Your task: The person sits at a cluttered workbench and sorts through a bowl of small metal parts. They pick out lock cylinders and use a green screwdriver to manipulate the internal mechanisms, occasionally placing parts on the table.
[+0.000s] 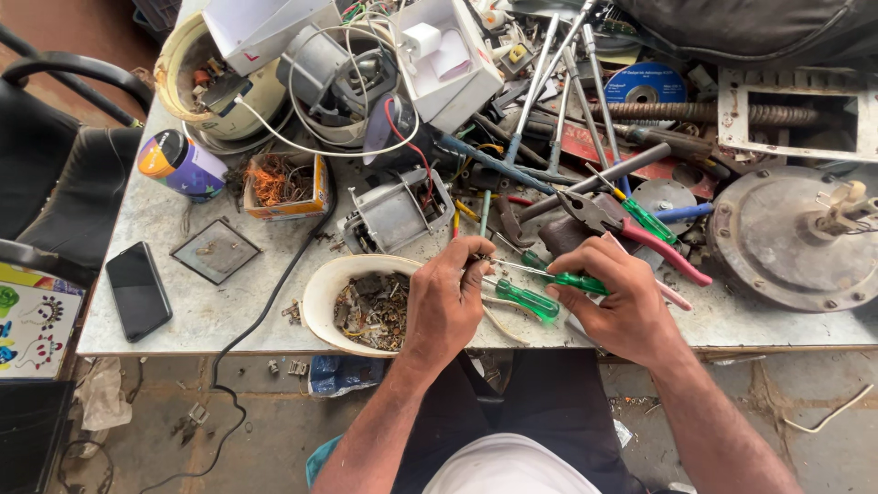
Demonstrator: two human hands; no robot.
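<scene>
From the head camera, your left hand (445, 297) was curled narrow, fingertips pinched on something too small to make out, held just above the front edge of the counter (183, 311) where you could look straight down on it. Your right hand (617, 302) was wrapped around a green-handled screwdriver (572, 282), its thin shaft running leftward so the tip met the left fingertips; that grip appeared to let one hand steady the piece while the other worked the tool. A second green-handled screwdriver (526, 300) lay on the counter just under both hands, probably kept within easy reach. Just left of your left hand sat a white bowl (322, 293) full of small dark metal scraps, close enough to serve as a catch-all. Behind the hands lay red-handled pliers (640, 240), and beyond those a small grey motor housing (395, 215) with red wire. To the far right rested a large round metal motor cover (786, 242). On the left part of the counter a black phone (138, 290) lay flat near the edge, well apart from the clutter, with a square metal plate (216, 250) beside it and an open box of copper wire (282, 186) and a purple can (183, 165) further back.
</scene>
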